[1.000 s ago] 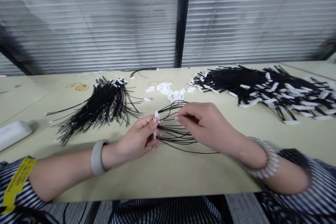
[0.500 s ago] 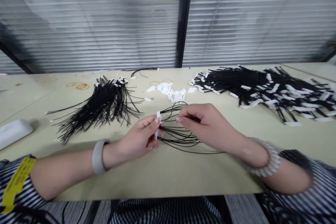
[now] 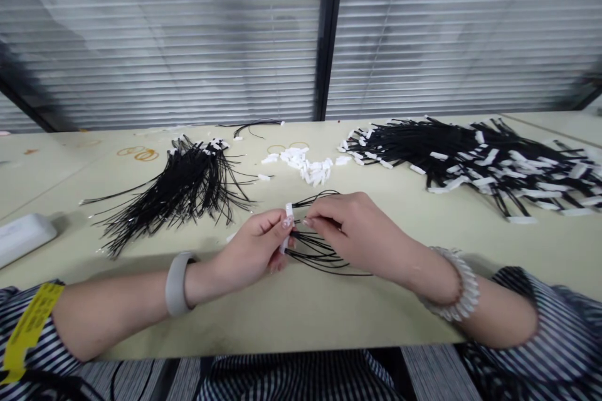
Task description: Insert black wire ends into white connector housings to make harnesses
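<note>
Between the fingers and thumb of my left hand (image 3: pixel 263 239) is a long white connector housing (image 3: pixel 289 208), held nearly upright. Several thin black wires (image 3: pixel 313 244) run out of its right side and pass under my right hand (image 3: pixel 345 225). The thumb and fingertips of that hand are pinched close to the housing, just right of it, on what looks like one black wire. The exact grip is small and partly hidden. My right palm covers the far ends of the wires.
A bundle of loose black wires (image 3: pixel 174 185) lies at left. Small white connectors (image 3: pixel 310 166) are heaped in the middle. A big pile of wired harnesses (image 3: pixel 470 150) is at right. Rubber bands (image 3: pixel 143 153) and a white device (image 3: pixel 26 238) lie on the left side.
My right hand has moved left, bringing its pinched fingertips nearer the housing. My left hand and the connector have shifted slightly right and down.
</note>
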`<state>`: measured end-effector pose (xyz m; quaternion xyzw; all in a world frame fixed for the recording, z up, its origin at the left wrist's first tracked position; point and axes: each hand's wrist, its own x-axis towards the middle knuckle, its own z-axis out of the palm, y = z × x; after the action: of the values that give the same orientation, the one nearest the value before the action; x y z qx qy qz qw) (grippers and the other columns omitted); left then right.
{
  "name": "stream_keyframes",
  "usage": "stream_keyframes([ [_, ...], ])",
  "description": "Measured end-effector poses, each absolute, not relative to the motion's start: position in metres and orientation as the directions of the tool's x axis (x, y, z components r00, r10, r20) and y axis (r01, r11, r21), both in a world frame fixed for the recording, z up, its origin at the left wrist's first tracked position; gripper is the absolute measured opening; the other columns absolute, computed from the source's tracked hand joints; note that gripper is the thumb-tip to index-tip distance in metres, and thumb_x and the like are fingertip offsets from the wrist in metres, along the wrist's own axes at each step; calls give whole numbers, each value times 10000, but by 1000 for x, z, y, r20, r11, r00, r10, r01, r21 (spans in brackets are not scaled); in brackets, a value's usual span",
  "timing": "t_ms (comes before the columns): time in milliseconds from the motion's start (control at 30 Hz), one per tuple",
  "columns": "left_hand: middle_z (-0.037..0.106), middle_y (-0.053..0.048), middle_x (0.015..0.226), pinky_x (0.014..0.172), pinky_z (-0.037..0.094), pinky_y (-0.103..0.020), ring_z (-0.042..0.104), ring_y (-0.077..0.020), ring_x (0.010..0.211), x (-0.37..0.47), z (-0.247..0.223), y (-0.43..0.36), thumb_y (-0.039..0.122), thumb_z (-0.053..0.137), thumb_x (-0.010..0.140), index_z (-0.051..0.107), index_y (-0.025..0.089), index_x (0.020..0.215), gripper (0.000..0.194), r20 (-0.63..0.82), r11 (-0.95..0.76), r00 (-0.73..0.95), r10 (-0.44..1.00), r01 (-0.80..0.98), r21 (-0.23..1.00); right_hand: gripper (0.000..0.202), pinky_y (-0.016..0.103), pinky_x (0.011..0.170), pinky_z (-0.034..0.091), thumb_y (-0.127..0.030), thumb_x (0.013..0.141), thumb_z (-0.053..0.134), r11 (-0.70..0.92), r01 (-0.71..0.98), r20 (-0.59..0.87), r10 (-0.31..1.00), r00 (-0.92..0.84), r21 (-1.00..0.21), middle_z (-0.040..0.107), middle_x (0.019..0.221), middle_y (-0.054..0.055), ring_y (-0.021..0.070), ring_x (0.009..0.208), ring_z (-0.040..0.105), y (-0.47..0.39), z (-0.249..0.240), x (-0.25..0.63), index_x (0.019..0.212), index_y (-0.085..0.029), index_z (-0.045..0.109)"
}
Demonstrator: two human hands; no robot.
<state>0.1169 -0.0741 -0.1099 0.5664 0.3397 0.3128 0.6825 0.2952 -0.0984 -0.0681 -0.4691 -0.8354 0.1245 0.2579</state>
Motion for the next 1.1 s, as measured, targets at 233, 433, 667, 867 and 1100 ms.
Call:
stream_keyframes([
  [233,464,50,560,354,289,-164,368,-19,345,117,-110,-75,392,481,827,455,157,656,291,-96,128,570,816,-17,992,217,225,579,345,-147,830,393,523,758,300,850,-433,-389,577,657,-2,93,593,482,-98,-71,290,722,-167,580],
  [433,500,49,597,373,318,-174,389,-23,357,117,-111,-74,382,497,821,474,164,703,248,-102,164,476,874,-90,982,173,250,651,391,-184,854,426,614,745,525,738,-424,-261,592,755,32,126,702,518,-96,-62,309,826,-171,596],
  [667,494,62,597,411,370,-193,354,-13,345,122,-104,-74,281,482,836,458,166,711,171,-168,252,313,935,-252,935,237,249,524,342,-276,817,496,530,798,456,808,-372,-287,506,552,-12,96,524,444,-97,-46,336,604,-178,530],
  [867,477,60,586,426,362,-195,406,-29,382,122,-102,-74,267,469,844,453,165,710,169,-176,255,286,942,-266,930,206,233,499,320,-390,784,543,530,778,109,843,-527,-336,541,576,-24,93,520,457,-99,-53,329,772,-204,631],
  [1100,483,63,603,455,364,-204,410,-22,382,120,-104,-73,288,456,850,447,161,721,181,-141,228,326,935,-245,942,290,236,551,321,-303,879,402,557,753,140,826,-546,-352,552,586,-12,93,556,465,-100,-66,307,685,-178,579],
])
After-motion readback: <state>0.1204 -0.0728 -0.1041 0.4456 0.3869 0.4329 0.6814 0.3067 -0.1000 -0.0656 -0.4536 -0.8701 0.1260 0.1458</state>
